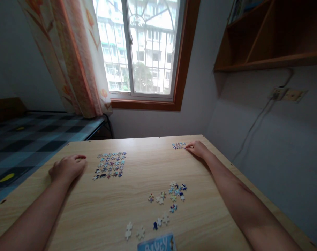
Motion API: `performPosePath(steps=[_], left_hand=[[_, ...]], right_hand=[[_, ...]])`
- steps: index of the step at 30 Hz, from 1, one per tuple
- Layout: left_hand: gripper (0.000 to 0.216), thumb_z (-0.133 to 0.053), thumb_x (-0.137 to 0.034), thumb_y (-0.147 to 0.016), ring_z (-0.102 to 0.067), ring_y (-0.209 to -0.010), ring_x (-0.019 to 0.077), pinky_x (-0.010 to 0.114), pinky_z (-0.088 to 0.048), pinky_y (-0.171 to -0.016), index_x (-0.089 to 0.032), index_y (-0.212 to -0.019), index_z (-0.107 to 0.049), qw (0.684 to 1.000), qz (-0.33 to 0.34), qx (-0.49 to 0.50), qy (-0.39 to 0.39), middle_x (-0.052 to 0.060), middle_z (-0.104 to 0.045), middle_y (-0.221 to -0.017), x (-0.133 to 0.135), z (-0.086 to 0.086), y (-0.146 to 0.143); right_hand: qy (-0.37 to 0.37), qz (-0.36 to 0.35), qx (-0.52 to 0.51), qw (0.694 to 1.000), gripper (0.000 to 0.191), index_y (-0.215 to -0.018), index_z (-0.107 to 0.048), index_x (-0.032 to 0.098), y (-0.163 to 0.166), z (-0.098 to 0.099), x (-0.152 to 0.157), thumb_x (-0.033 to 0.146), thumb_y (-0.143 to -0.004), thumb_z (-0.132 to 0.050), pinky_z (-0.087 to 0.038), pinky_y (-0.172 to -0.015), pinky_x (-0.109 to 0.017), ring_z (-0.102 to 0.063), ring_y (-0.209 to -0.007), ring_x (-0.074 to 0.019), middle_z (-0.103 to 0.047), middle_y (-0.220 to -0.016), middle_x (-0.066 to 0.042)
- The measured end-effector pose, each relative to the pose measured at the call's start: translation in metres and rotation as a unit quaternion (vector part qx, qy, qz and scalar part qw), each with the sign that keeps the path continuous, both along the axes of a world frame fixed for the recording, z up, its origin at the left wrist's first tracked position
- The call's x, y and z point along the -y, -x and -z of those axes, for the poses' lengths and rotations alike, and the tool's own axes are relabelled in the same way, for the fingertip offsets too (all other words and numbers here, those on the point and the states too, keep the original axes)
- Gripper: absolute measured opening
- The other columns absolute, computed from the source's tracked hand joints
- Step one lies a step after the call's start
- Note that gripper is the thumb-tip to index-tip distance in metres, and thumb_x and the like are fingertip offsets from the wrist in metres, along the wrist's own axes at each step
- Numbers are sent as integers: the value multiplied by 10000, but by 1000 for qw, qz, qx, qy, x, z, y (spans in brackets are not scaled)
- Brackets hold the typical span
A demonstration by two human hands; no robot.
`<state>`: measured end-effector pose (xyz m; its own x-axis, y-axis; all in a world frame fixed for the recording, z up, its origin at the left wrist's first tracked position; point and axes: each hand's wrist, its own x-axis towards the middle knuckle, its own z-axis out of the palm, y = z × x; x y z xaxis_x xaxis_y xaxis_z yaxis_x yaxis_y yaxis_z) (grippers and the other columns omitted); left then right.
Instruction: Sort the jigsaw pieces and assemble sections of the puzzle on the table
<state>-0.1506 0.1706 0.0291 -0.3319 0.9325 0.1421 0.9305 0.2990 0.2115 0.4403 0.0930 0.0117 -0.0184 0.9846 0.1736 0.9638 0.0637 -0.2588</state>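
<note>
My right hand (197, 149) reaches to the far right of the table, its fingertips pinched on a small jigsaw puzzle piece (186, 148). That piece is at the right end of a small block of laid-out pieces (178, 145). My left hand (68, 168) rests on the table at the left, fingers loosely bent and apart, holding nothing. Just right of it lies a larger grid of puzzle pieces (110, 165) in rows. Nearer me, a loose heap of pieces (176, 191) lies right of the middle, some overlapping.
Scattered pieces (141, 232) lie near the front, by a blue box (158, 243) lettered "BLUEY", partly cut off. The wooden table (137, 153) ends near a wall and window (150, 52). A bed (43, 125) stands left; a shelf (268, 59) hangs at right.
</note>
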Motion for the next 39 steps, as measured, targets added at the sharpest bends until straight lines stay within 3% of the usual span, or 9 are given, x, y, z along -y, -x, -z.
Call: performPosePath(steps=[10, 21, 29, 39], left_hand=[[504, -532, -480, -751, -527, -1176, 390, 518, -447, -964, -312, -1191, -710, 1000, 6, -7, -4, 101, -596, -1334, -2, 4, 4], [514, -489, -486, -776, -529, -1172, 390, 518, -449, -966, -306, -1204, -708, 1000, 9, -16, 2, 109, -586, -1345, -2, 4, 3], [509, -491, -474, -779, -516, -1200, 389, 518, -441, -980, -306, -1210, -703, 1000, 5, -14, 9, 111, -579, -1355, 1, -1, -1], [503, -511, -481, -762, -531, -1168, 393, 526, -449, -957, -302, -1184, -718, 1000, 3, -10, -6, 115, -599, -1318, -4, 5, 4]], right_hand=[[-20, 39, -1, 999, 284, -1120, -759, 226, 6, 11, -4, 326, -937, -565, -456, -975, -219, -656, -1079, -169, -714, -1152, -36], [-28, 69, 11, 997, 291, -1121, -759, 265, 9, 15, -6, 366, -939, -556, -458, -943, -219, -651, -1084, -175, -709, -1164, -28], [-31, 74, 9, 997, 289, -1116, -759, 267, 10, 14, -5, 376, -933, -564, -459, -934, -215, -647, -1083, -170, -708, -1166, -27], [-50, 74, -10, 996, 283, -1112, -760, 262, 7, 17, -5, 352, -925, -567, -470, -939, -221, -653, -1068, -168, -708, -1165, -26]])
